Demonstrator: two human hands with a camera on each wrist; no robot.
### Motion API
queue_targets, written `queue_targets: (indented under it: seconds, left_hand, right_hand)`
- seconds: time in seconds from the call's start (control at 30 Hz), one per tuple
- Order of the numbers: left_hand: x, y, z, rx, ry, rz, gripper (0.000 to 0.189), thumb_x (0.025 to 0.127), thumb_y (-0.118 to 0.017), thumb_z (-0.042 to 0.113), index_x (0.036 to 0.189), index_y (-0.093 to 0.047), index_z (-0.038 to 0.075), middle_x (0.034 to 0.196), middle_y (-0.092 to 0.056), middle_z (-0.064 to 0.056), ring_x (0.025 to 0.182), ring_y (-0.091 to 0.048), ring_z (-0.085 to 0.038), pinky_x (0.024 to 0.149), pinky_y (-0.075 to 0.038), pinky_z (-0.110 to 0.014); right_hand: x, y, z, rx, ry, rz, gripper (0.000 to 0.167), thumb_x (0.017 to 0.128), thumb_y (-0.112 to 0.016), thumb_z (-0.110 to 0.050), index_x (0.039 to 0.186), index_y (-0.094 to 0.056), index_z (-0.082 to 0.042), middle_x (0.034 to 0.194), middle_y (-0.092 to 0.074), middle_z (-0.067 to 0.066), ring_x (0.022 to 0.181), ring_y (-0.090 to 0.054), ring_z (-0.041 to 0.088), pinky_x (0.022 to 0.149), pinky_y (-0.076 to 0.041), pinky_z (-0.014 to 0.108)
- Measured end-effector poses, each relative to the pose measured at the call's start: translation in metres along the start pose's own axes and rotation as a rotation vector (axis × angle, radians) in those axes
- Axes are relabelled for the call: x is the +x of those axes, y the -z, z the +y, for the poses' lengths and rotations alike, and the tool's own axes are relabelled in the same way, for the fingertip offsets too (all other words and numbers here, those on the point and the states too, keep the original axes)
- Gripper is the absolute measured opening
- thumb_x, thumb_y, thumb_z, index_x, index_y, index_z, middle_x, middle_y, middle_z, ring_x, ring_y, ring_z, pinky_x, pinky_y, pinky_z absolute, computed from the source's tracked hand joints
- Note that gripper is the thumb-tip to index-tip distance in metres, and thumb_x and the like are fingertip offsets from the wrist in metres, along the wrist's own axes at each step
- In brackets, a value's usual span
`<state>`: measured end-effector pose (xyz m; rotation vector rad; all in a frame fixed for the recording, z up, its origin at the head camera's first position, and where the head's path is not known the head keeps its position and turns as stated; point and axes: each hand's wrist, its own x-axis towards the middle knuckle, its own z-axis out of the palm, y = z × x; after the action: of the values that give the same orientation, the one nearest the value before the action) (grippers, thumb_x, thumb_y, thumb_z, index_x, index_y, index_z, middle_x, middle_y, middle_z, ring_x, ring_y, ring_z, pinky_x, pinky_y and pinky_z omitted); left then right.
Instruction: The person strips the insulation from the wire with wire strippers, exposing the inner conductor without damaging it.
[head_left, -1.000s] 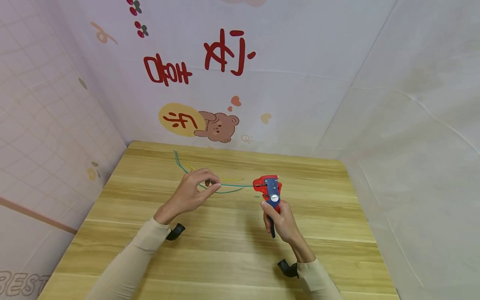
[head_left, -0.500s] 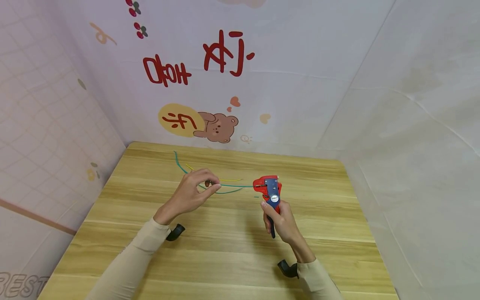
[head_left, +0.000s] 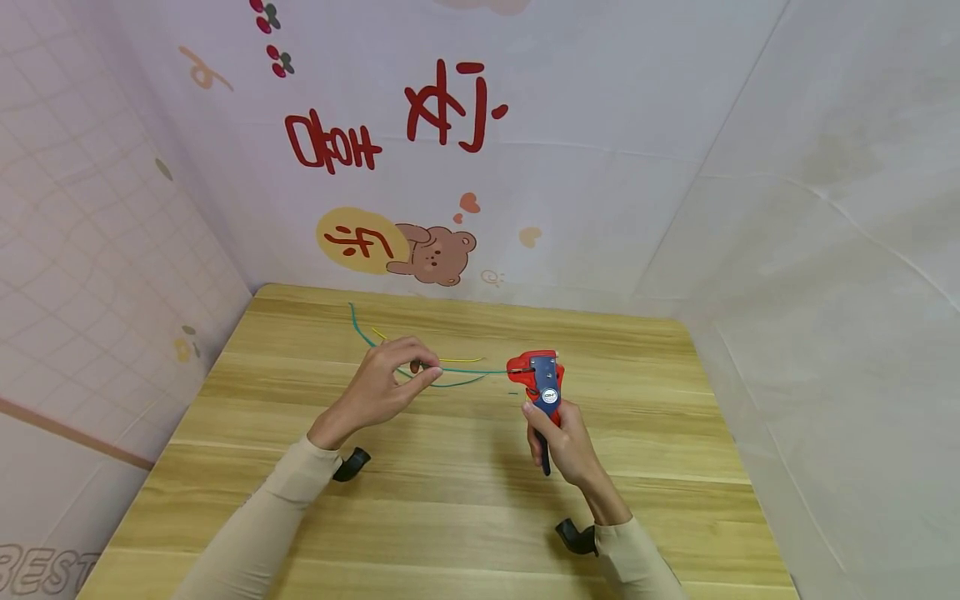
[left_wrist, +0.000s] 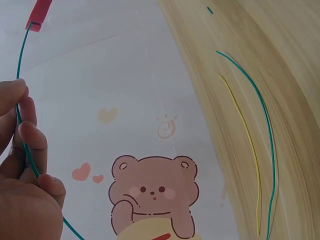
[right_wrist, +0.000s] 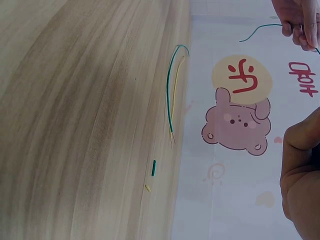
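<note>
My left hand [head_left: 382, 383] pinches a green wire [head_left: 474, 371] between thumb and fingers, above the table. In the left wrist view the green wire [left_wrist: 20, 55] runs past the curled fingers, up to the red nose of a wire stripper [left_wrist: 37, 15]. The red and blue wire stripper [head_left: 546, 375] is held upright by its handles in my right hand [head_left: 566, 442]. One end of the wire enters the front of its head; the tip inside is hidden. Only part of the right hand [right_wrist: 305, 175] shows in the right wrist view, and the tool is out of sight there.
Another green wire [right_wrist: 168, 95], with bare strands at one end, lies beside a yellow wire [right_wrist: 175, 87] on the wooden table [head_left: 450, 517]. Near them are a short green piece [right_wrist: 154, 168] and a tiny yellow bit [right_wrist: 147, 188]. A printed wall [head_left: 600, 208] stands behind.
</note>
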<state>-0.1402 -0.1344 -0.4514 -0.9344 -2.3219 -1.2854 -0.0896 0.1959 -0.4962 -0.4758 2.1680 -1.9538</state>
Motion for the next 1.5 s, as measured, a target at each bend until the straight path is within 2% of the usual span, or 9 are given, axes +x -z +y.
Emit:
queue_targets:
  seconds: [0.2,0.4,0.6,0.83,1.07,1.23,1.33,1.5]
  left_hand:
    - [0.000,-0.001,-0.001,-0.005,-0.001,-0.003,0.010,0.100,-0.084,0.002,0.100,-0.083,0.012,0.096,-0.078,0.002,0.086,-0.065,-0.010,0.077,-0.059,-0.034]
    - [-0.001,-0.001,-0.001,-0.009,-0.004,0.002,0.014,0.100,-0.084,0.001,0.100,-0.083,0.015,0.096,-0.078,0.003,0.086,-0.065,-0.009,0.076,-0.059,-0.037]
    - [-0.002,0.001,-0.004,-0.001,0.004,-0.007,0.011,0.101,-0.084,0.003,0.101,-0.083,0.014,0.098,-0.079,0.001,0.087,-0.067,-0.009,0.078,-0.058,-0.029]
    - [-0.009,0.015,-0.009,0.020,0.043,0.050,0.013,0.097,-0.085,-0.003,0.101,-0.084,0.010,0.099,-0.081,0.000,0.085,-0.066,-0.009,0.077,-0.058,-0.029]
    - [-0.011,0.015,-0.012,0.009,0.044,0.018,0.011,0.099,-0.085,0.000,0.101,-0.084,0.011,0.097,-0.080,0.002,0.086,-0.067,-0.009,0.078,-0.060,-0.033]
    - [-0.015,0.013,-0.014,0.017,0.051,0.014,0.014,0.099,-0.085,0.000,0.102,-0.083,0.012,0.097,-0.079,0.001,0.086,-0.066,-0.009,0.080,-0.057,-0.027]
    - [-0.019,0.013,-0.015,0.025,0.061,0.020,0.013,0.099,-0.085,0.000,0.102,-0.084,0.013,0.096,-0.079,0.001,0.085,-0.065,-0.010,0.080,-0.055,-0.025]
    - [-0.024,0.013,-0.016,0.037,0.079,0.024,0.010,0.100,-0.084,0.000,0.101,-0.084,0.010,0.095,-0.079,0.001,0.084,-0.065,-0.010,0.079,-0.055,-0.025]
  right_hand:
    - [0.000,0.000,0.001,0.002,-0.006,0.005,0.045,0.120,-0.053,-0.020,0.087,-0.055,0.011,0.058,-0.049,0.028,0.041,-0.055,0.025,0.040,-0.051,0.039]
    - [0.000,0.000,0.001,0.001,-0.001,0.010,0.044,0.119,-0.054,-0.020,0.088,-0.055,0.010,0.058,-0.049,0.029,0.041,-0.055,0.027,0.039,-0.050,0.040]
    - [-0.001,0.004,-0.001,0.004,-0.001,0.003,0.046,0.120,-0.054,-0.022,0.086,-0.055,0.010,0.058,-0.049,0.027,0.042,-0.056,0.023,0.040,-0.051,0.040]
    - [-0.003,0.019,-0.005,0.036,0.011,0.065,0.050,0.120,-0.053,-0.021,0.082,-0.051,0.012,0.059,-0.046,0.023,0.043,-0.055,0.017,0.040,-0.051,0.039]
    - [-0.005,0.022,-0.003,0.030,-0.007,0.063,0.050,0.120,-0.055,-0.021,0.083,-0.054,0.013,0.060,-0.051,0.023,0.044,-0.059,0.019,0.044,-0.055,0.042]
    - [-0.006,0.022,0.000,0.020,-0.008,0.067,0.051,0.119,-0.056,-0.021,0.082,-0.055,0.013,0.061,-0.054,0.024,0.046,-0.062,0.019,0.047,-0.057,0.042]
    - [-0.007,0.023,0.001,0.026,-0.005,0.067,0.050,0.120,-0.056,-0.021,0.084,-0.055,0.014,0.062,-0.055,0.020,0.047,-0.063,0.019,0.049,-0.059,0.042]
    - [-0.008,0.025,0.003,0.036,-0.009,0.054,0.040,0.120,-0.055,-0.021,0.095,-0.059,0.010,0.066,-0.064,0.006,0.053,-0.067,0.018,0.055,-0.064,0.042]
